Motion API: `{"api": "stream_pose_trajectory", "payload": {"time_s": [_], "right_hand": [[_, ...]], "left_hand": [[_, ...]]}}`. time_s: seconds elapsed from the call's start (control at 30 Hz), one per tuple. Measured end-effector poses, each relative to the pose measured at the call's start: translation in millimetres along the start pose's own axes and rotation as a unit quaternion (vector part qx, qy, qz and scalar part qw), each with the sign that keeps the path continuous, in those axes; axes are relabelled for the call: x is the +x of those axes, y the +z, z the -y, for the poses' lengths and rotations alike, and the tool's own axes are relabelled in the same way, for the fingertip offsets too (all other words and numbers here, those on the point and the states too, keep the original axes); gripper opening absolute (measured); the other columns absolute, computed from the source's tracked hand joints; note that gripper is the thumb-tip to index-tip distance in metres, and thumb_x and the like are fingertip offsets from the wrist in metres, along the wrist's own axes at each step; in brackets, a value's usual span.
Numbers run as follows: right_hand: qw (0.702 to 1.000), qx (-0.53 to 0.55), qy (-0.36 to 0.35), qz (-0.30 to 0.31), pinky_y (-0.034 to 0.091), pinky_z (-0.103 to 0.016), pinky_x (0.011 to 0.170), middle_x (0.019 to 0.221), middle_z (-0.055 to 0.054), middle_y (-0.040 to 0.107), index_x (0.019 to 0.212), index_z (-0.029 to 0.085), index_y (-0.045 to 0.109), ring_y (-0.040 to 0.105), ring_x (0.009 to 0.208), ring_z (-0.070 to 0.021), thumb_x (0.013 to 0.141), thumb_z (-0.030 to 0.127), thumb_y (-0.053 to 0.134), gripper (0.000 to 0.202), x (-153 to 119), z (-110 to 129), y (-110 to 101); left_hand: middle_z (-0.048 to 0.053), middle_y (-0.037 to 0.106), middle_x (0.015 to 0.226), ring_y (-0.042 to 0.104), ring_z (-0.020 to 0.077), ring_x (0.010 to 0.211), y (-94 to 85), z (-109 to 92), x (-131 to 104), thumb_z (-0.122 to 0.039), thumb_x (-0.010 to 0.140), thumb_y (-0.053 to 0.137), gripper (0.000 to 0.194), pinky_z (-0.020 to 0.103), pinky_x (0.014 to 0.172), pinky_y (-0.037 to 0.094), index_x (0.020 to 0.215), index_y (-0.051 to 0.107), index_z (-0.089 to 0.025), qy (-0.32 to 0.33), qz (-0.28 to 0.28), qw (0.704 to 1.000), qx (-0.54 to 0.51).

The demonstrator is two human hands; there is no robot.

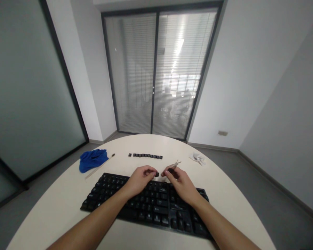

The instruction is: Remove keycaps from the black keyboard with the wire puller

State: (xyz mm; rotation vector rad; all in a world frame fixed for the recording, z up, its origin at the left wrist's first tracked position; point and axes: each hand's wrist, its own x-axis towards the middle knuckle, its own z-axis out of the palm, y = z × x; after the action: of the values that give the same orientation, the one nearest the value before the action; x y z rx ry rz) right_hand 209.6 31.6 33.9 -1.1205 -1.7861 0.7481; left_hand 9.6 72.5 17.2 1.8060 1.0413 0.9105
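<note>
A black keyboard (pixel 156 205) lies on the round cream table, partly covered by my forearms. Above its back edge, my left hand (pixel 143 178) pinches a small black keycap (pixel 157 174) between thumb and fingertips. Close by on the right, my right hand (pixel 179 180) is closed on a thin tool with a dark handle and pale wire-like tips (pixel 176 163). Its fingertips are near the keycap. Behind both hands, several black keycaps (pixel 146 156) stand in a row on the table.
At the left of the table (pixel 52 194) lie a blue cloth (pixel 93 160) and a thin brush (pixel 100 166) with a dark head. A crumpled white tissue (pixel 197 158) rests at the back right. Beyond the table's far edge are glass doors with blinds (pixel 156 76).
</note>
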Motion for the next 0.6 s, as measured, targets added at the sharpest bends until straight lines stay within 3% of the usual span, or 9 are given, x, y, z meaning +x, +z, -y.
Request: {"api": "stream_pose_trajectory", "payload": {"time_s": [0.13, 0.27, 0.4, 0.5, 0.6], "right_hand": [[0.999, -0.004, -0.034, -0.036, 0.044, -0.031, 0.086, 0.094, -0.005, 0.064, 0.098, 0.02, 0.054, 0.059, 0.09, -0.0176, 0.099, 0.038, 0.038, 0.024, -2.8, 2.9, -1.4], [0.996, -0.073, -0.047, 0.002, 0.044, -0.029, 0.078, 0.087, -0.003, 0.062, 0.098, 0.021, 0.054, 0.057, 0.08, -0.0167, 0.098, 0.033, 0.039, 0.02, -4.4, 4.2, 1.3], [0.991, -0.128, -0.02, 0.025, 0.042, -0.026, 0.064, 0.08, 0.0, 0.062, 0.105, 0.021, 0.055, 0.052, 0.062, -0.0143, 0.091, 0.034, 0.053, 0.019, -4.3, 4.1, 4.7], [0.99, -0.133, -0.022, 0.039, 0.042, -0.025, 0.065, 0.088, -0.002, 0.065, 0.109, 0.022, 0.057, 0.053, 0.065, -0.0141, 0.088, 0.032, 0.059, 0.024, -4.0, 4.4, 5.6], [0.989, -0.138, -0.028, 0.051, 0.041, -0.024, 0.065, 0.083, 0.0, 0.065, 0.104, 0.023, 0.06, 0.053, 0.065, -0.0141, 0.089, 0.032, 0.057, 0.018, -4.2, 5.0, 6.0]], "left_hand": [[0.007, 0.072, 0.087, 0.065, 0.0192, 0.079, -2.5, 0.5, 1.2, -0.043, 0.083, 0.06, 0.031, 0.032, 0.075, 0.051, 0.093, 0.068, -0.014, -0.001, -0.018, 0.999, -0.037], [0.007, 0.071, 0.084, 0.065, 0.0189, 0.078, -3.6, -0.9, -0.7, -0.044, 0.08, 0.063, 0.033, 0.032, 0.075, 0.052, 0.092, 0.068, -0.014, -0.001, -0.005, 0.997, -0.076], [0.007, 0.07, 0.084, 0.064, 0.0186, 0.08, -3.8, -4.6, -3.2, -0.039, 0.08, 0.064, 0.029, 0.031, 0.075, 0.05, 0.092, 0.068, -0.013, 0.01, 0.011, 0.995, -0.099], [0.007, 0.071, 0.086, 0.064, 0.0191, 0.082, -3.9, -6.5, -4.1, -0.037, 0.08, 0.064, 0.027, 0.031, 0.076, 0.05, 0.09, 0.069, -0.013, 0.013, 0.018, 0.994, -0.103], [0.008, 0.072, 0.088, 0.065, 0.0199, 0.083, -3.5, -5.4, -4.1, -0.036, 0.078, 0.065, 0.025, 0.031, 0.078, 0.049, 0.088, 0.068, -0.013, 0.015, 0.025, 0.994, -0.104]]}}
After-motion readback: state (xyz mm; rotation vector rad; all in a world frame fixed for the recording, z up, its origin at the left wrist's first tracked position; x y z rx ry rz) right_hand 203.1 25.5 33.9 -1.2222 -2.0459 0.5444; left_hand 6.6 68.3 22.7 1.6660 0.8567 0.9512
